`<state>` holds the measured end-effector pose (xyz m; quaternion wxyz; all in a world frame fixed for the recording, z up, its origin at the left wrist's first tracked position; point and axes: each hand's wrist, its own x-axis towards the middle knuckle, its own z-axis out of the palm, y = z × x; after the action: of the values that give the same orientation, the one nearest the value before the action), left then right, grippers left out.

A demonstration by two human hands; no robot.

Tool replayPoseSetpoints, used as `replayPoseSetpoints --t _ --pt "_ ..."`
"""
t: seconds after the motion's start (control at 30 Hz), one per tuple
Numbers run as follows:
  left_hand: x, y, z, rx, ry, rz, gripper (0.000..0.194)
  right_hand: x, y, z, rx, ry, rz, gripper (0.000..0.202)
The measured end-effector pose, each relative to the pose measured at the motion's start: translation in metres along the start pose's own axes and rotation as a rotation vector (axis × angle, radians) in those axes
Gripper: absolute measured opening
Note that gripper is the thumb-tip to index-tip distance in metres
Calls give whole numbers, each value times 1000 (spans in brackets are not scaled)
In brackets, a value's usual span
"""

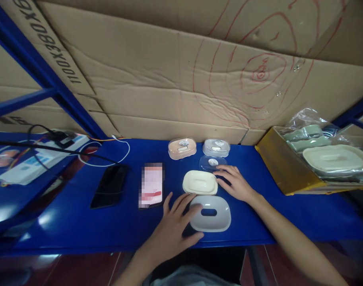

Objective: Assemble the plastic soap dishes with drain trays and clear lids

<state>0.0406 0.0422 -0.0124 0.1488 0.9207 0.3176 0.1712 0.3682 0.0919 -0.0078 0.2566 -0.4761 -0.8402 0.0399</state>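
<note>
My left hand [177, 218] is open with its fingers spread, over the left edge of a pale grey oval tray [220, 222] with a slot in its middle. Its fingertips reach toward a cream oval dish [200, 182] just behind that tray. My right hand [236, 182] is also open, its fingers apart at the right edge of the cream dish and near a clear plastic lid [205, 162] with a round sticker. Whether its fingertips touch either one, I cannot tell. Behind these stand a peach soap box [181, 151] and a grey soap box [216, 149], both with clear stickered lids.
A lit phone [151, 186] and a dark phone [109, 186] lie to the left on the blue table [130, 228]. Farther left are a power strip [44, 159] and cables. An open carton [276, 167] of wrapped dishes stands at right. Cardboard [148, 63] walls the back.
</note>
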Motion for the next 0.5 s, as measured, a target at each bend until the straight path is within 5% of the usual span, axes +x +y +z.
replayPoseSetpoints --t 0.27,0.5 --pt "0 2 0 -46 -12 -34 55 0 -11 -8 58 -50 -67 31" --pt "-1 2 3 -91 37 -72 79 -4 -24 -5 138 -208 -161 44"
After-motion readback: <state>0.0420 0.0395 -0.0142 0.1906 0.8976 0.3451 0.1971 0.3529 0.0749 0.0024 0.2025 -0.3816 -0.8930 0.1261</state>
